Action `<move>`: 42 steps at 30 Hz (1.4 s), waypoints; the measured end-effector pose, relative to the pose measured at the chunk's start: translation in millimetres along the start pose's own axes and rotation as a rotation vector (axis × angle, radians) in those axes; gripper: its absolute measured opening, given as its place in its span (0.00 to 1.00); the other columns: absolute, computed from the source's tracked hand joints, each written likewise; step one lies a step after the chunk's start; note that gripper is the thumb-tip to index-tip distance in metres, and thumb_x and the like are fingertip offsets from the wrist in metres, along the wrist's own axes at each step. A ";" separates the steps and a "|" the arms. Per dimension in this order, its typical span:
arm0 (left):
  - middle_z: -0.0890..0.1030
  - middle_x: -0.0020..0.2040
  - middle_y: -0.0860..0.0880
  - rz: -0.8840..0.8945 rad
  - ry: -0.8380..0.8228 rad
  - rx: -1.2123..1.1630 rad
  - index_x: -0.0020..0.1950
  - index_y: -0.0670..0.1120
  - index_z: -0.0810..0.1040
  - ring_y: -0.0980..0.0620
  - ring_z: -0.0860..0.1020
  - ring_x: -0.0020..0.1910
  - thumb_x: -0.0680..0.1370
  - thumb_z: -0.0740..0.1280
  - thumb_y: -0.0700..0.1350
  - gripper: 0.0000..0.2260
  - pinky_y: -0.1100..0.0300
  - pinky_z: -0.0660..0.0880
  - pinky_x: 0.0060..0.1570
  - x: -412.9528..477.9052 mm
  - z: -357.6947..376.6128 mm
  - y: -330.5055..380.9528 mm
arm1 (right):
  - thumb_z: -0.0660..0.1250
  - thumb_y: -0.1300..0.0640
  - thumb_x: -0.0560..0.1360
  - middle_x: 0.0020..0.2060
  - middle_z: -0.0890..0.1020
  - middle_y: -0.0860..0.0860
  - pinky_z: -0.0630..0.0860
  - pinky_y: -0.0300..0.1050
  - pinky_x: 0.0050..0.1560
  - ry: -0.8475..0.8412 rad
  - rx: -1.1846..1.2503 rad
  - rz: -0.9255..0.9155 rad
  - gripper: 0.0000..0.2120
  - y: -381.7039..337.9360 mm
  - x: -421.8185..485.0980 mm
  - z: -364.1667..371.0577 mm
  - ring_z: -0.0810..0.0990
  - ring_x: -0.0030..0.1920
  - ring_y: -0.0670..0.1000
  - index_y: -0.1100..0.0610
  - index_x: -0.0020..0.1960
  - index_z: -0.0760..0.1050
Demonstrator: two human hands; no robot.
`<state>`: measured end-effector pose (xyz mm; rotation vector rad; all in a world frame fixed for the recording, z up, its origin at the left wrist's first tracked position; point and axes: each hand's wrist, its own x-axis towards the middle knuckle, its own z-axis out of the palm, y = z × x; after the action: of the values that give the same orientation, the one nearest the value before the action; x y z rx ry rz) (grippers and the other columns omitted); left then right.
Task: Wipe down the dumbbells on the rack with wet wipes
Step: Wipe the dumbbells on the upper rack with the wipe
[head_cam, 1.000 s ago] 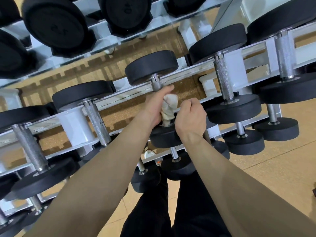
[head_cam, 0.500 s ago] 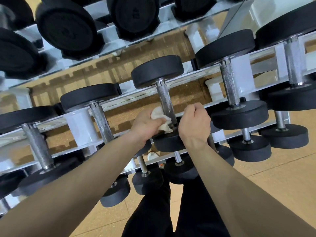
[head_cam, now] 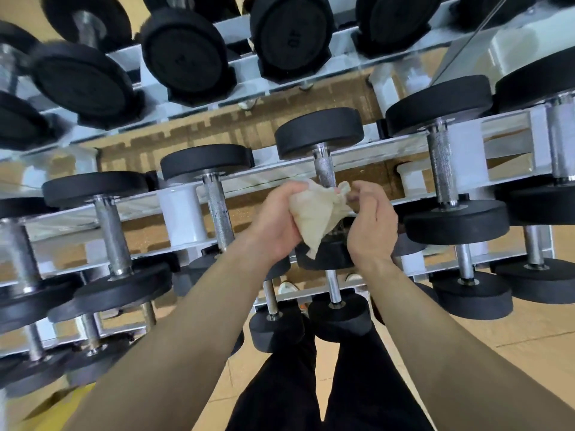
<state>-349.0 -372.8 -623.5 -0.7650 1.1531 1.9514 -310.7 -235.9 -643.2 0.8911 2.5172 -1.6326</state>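
Note:
A crumpled off-white wet wipe hangs between my two hands above the middle tier of the white rack. My left hand grips its left side in the palm. My right hand pinches its upper right corner with fingertips. Right behind the wipe stands a black dumbbell with a knurled steel handle; its near head is partly hidden under the wipe and my hands.
More black dumbbells sit to the left and right on the same tier, with smaller ones on the tier below and large ones above. My dark trouser legs stand on a tan floor.
My left hand has lifted the wipe off the handle and away from the dumbbell. My right hand let go of the near head and now pinches the wipe, which is spread wider.

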 end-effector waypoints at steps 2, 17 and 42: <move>0.82 0.61 0.40 0.010 0.003 -0.001 0.67 0.40 0.78 0.43 0.80 0.57 0.81 0.64 0.50 0.20 0.48 0.76 0.58 0.7 0.6 -3.3 | 0.56 0.45 0.81 0.49 0.82 0.43 0.74 0.39 0.54 -0.164 0.107 -0.032 0.17 -0.4 1.4 -6.9 0.79 0.52 0.43 0.51 0.57 0.79; 0.86 0.53 0.46 -0.019 0.112 0.102 0.66 0.46 0.77 0.48 0.85 0.51 0.76 0.68 0.65 0.28 0.48 0.81 0.55 1.9 -5.3 -3.6 | 0.65 0.61 0.81 0.42 0.85 0.53 0.79 0.46 0.37 -0.439 0.492 0.382 0.02 -30.6 49.9 -30.5 0.85 0.43 0.52 0.57 0.49 0.75; 0.77 0.63 0.42 0.151 0.523 0.974 0.67 0.41 0.69 0.42 0.75 0.60 0.85 0.56 0.47 0.15 0.52 0.71 0.56 65.5 4.5 -24.5 | 0.51 0.49 0.86 0.46 0.78 0.54 0.63 0.45 0.45 -0.533 -0.583 -0.164 0.17 13.3 85.3 2.1 0.74 0.46 0.55 0.58 0.50 0.71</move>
<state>-365.7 -341.8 -684.0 -0.6419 2.2585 1.0420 -376.6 -195.3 -681.4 0.1652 2.4702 -0.8855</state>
